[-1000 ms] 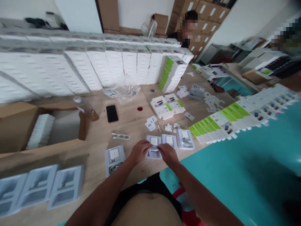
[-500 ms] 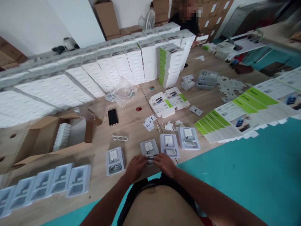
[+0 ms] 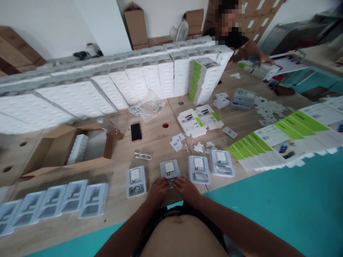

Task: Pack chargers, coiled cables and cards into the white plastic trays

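Note:
Both hands are at a grey plastic tray [image 3: 176, 165] near the table's front edge, with a white charger in its upper compartment. My left hand [image 3: 158, 189] and my right hand [image 3: 186, 189] close in from either side on a coiled cable [image 3: 170, 182] at the tray's lower compartment. The fingers hide most of the cable. Left of them lies a tray [image 3: 128, 182] with a charger and a coiled grey cable. On the right are two more trays [image 3: 190, 171] [image 3: 214, 167] holding chargers and small white pieces. A bundled white cable [image 3: 144, 156] rests behind.
Empty trays [image 3: 93, 200] line the left front, before an open carton [image 3: 50, 148] of white chargers. A phone [image 3: 136, 132], a plastic bag [image 3: 148, 107] and flat printed boxes [image 3: 191, 123] lie farther back. Stacked white boxes [image 3: 107, 92] form a wall. Another person [image 3: 241, 41] works beyond.
My hands have brought the cable down closer into the tray's lower compartment. The view has shifted slightly. The other person now reaches toward a pile at the far right.

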`<state>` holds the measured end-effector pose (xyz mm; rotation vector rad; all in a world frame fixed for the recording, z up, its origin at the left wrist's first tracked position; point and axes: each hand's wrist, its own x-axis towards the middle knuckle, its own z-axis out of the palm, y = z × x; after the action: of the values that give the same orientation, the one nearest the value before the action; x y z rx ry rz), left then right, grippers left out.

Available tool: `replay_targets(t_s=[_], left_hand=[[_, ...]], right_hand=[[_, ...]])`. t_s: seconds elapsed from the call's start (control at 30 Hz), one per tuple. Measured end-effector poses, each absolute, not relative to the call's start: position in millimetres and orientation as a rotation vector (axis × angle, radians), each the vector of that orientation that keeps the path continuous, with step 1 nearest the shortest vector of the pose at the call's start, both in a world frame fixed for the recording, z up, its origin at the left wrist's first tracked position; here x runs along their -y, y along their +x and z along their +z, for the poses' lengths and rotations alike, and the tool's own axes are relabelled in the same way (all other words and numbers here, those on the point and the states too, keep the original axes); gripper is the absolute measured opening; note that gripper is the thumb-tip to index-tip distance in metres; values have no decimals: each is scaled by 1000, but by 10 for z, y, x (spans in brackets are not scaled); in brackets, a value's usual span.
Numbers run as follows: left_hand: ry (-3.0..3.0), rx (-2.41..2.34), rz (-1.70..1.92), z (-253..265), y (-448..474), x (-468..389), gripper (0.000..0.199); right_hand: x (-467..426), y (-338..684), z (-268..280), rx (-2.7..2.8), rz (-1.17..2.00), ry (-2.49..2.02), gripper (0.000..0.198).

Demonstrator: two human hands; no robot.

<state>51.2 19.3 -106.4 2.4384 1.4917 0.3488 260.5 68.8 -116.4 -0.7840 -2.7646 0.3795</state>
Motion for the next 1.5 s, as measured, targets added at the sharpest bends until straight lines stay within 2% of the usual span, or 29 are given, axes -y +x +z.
replay_targets(t_s=[0.17, 0.27, 0.4, 0.7, 0.83, 0.97, 1.1, 1.2, 1.3, 1.37, 1.43, 1.5], left_hand=[[2204, -1759, 474, -708, -171, -464, 23], [2037, -2025, 506, -562, -504, -836, 23], [2072, -1938, 400, -586, -625, -1171, 23], [2126, -2052, 129, -695, -940, -1397, 31], [2233, -1955, 36, -625, -1001, -1569, 24], [2343, -1894, 50, -287, -871, -1670, 21], [2556, -1614, 192, 284, -502, -1609, 20], [2617, -1423, 396, 633, -185, -1487, 23], [2236, -1695, 953, 736, 94, -1346, 40], [1635, -1742, 1237, 683, 271, -1249, 37], [1103, -1482, 1196, 596, 443, -1150, 31], [782, -1210, 1079, 521, 588, -1055, 37]], right_hand=[[-691, 2122, -1034, 2718, 530, -816, 30], [-667, 2170, -921, 2597, 629, -1059, 34], [-657, 2361, -821, 2470, 766, -1301, 36], [-677, 2210, -751, 2366, 972, -1193, 27], [-718, 2295, -732, 2218, 990, -1230, 24], [-898, 2277, -556, 1964, 1097, -1357, 25], [-1234, 2052, -143, 1781, 1115, -1356, 46], [-1452, 1896, 157, 1780, 1339, -1244, 43], [-1525, 1846, 304, 1520, 1649, -1195, 47], [-1488, 1847, 314, 1235, 1733, -1128, 47], [-1407, 1850, 280, 1052, 1787, -1030, 49], [-1318, 1856, 226, 1015, 1860, -980, 52]])
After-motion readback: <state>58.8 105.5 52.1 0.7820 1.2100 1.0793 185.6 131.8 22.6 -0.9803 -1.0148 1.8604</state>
